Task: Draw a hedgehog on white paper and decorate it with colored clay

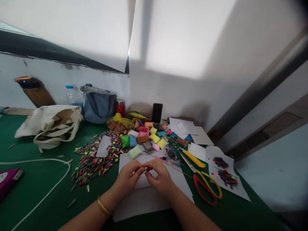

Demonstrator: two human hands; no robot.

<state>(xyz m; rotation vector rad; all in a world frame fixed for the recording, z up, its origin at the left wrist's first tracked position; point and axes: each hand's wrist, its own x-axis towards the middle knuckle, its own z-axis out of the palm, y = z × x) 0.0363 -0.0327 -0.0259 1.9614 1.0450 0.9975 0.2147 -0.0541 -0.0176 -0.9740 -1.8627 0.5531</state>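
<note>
My left hand and my right hand meet fingertip to fingertip above white paper sheets. Both are closed in a pinch; what lies between the fingertips is too small and hidden to name. Beyond them sit several small packs of coloured clay, among them a pale green pack and a grey one. To their left spreads a heap of striped sunflower seeds mixed with small coloured balls. Scissors with red and yellow handles lie right of my right hand, beside a yellow utility knife.
Paper with seed figures lies at the right edge of the green table. A cloth bag, a blue bag, a red jar and an upright phone stand behind. A white cable curves across the left.
</note>
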